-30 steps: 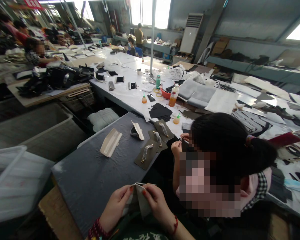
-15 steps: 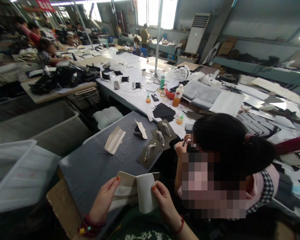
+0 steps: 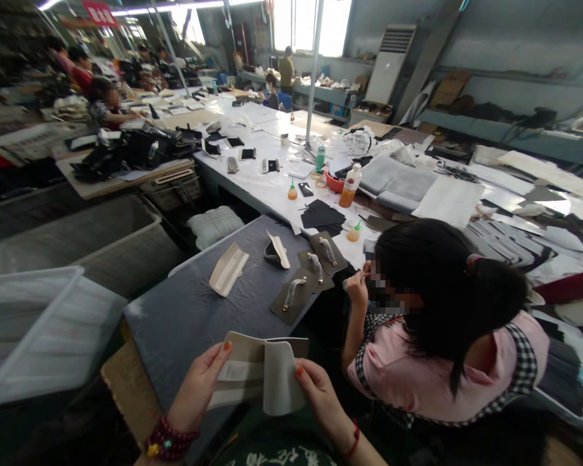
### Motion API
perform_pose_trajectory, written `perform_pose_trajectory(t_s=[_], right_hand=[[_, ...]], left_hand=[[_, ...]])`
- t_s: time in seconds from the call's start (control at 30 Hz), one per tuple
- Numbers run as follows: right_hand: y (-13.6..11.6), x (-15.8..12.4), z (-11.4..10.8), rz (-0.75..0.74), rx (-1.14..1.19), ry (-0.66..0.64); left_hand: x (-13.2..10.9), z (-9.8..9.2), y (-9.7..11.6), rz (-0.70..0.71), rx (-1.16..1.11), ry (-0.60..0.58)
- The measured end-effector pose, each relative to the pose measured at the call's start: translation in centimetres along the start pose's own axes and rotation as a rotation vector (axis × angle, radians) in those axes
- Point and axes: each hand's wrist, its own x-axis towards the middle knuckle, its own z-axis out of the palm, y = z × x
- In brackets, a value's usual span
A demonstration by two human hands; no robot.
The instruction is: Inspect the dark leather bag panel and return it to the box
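At the bottom of the view I hold a cream leather piece (image 3: 257, 372) folded open like a booklet. My left hand (image 3: 199, 388) grips its left edge, thumb on top. The right flap is pinched by my right hand (image 3: 320, 398). Ahead lies a grey table (image 3: 194, 317) with another cream piece (image 3: 228, 269), a folded cream and dark piece (image 3: 275, 251) and three dark panels with metal handles (image 3: 307, 278).
A co-worker in a pink top (image 3: 437, 323) sits close on my right, bent over small work. Clear plastic bins (image 3: 34, 323) stand at the left. A long white table (image 3: 282, 178) beyond carries glue bottles (image 3: 350, 184), black pieces and grey sheets. More people work far back.
The cream piece was closed between my hands; now it is spread open and held lower. The co-worker's head has turned down and away. The view shifted slightly left.
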Motion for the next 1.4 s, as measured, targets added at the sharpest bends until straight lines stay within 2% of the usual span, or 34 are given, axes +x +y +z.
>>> perform_pose_trajectory(t_s=[0.13,0.23,0.4,0.6,0.8,0.97,1.07,1.2,1.3,1.4], right_hand=[[-1.6,1.3,0.2,-0.271,-0.247,0.076],[-1.7,2.8,0.3,-0.330,-0.426,0.056],[-1.1,3.9,0.7,-0.332,-0.498,-0.052],[-0.5,3.5,0.9,-0.242,-0.359,0.025],[-0.8,4.0,0.9,-0.196,-0.280,0.051],[-1.6,3.8,0.8,-0.207,-0.260,0.008],[-1.9,3.6,0.4,-0.225,-0.264,-0.027],[-2.5,3.5,-0.5,-0.216,-0.257,-0.116],[-3.1,3.5,-1.3,-0.162,-0.227,-0.186],[-3.3,3.7,-2.0,-0.083,-0.172,-0.242]], left_hand=[[-1.0,0.5,1.3,0.102,0.156,-0.059],[-1.6,1.0,1.9,0.110,0.207,-0.103],[-1.5,0.9,1.7,0.103,0.174,-0.109],[-1.6,0.1,1.2,0.158,0.049,0.026],[-2.1,0.2,1.7,0.240,0.114,-0.016],[-1.4,0.6,1.8,0.225,0.104,0.047],[-1.3,0.6,2.1,0.185,0.118,-0.019],[-1.7,0.8,2.6,0.168,0.145,-0.209],[-2.0,1.0,2.8,0.172,0.130,-0.334],[-2.3,1.4,2.9,0.182,0.138,-0.403]])
